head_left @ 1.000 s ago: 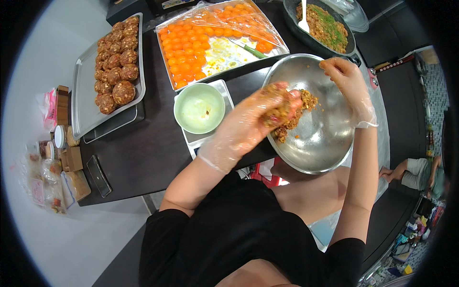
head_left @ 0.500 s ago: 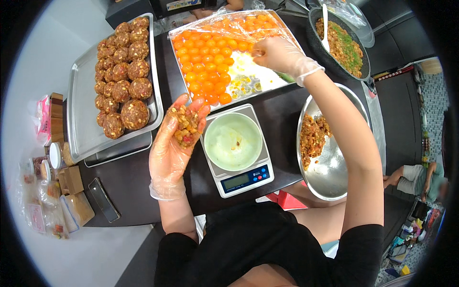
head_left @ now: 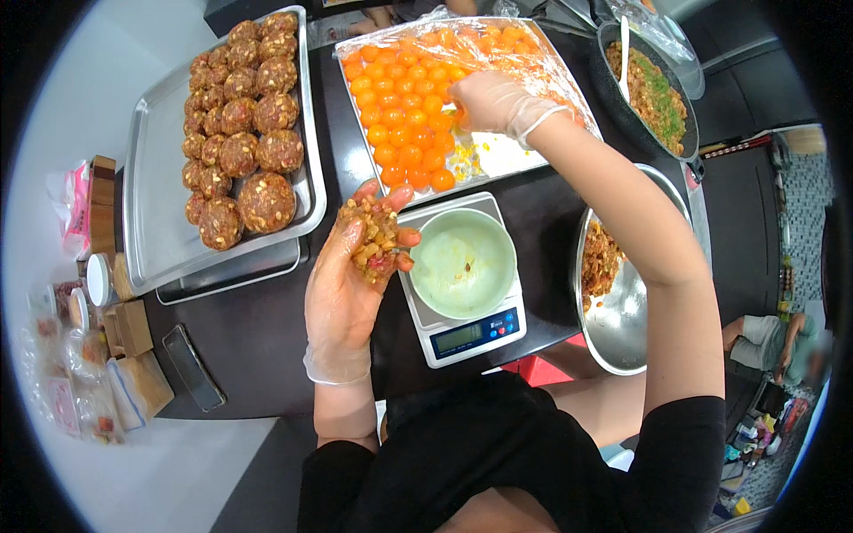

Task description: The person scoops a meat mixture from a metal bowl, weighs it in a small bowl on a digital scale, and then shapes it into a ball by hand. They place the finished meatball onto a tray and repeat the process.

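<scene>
My left hand point(head_left: 342, 293), in a clear glove, cups a lump of chunky brown filling point(head_left: 378, 244) in its palm, fingers curled around it. It is left of a pale green bowl point(head_left: 462, 293), which sits on a digital scale point(head_left: 480, 336) with a few crumbs inside. My gloved right hand point(head_left: 493, 102) reaches over a white tray point(head_left: 524, 160) of orange egg yolks point(head_left: 409, 120). Its fingers are bent down at the edge of the yolk rows; whatever they grip is hidden behind the hand. Clear plastic film point(head_left: 542, 67) covers the tray's far part.
At the left, a metal tray point(head_left: 160, 218) carries rows of brown filling balls point(head_left: 238, 149). A steel bowl point(head_left: 617, 342) with loose filling point(head_left: 601, 266) lies under my right forearm. A pan point(head_left: 657, 133) with a white spoon stands far right. A phone point(head_left: 194, 367) lies near the left edge.
My right hand has moved left over the tray, from the bare patch to the yolks. The left hand's fingers curl more around the filling. The whole view has shifted slightly.
</scene>
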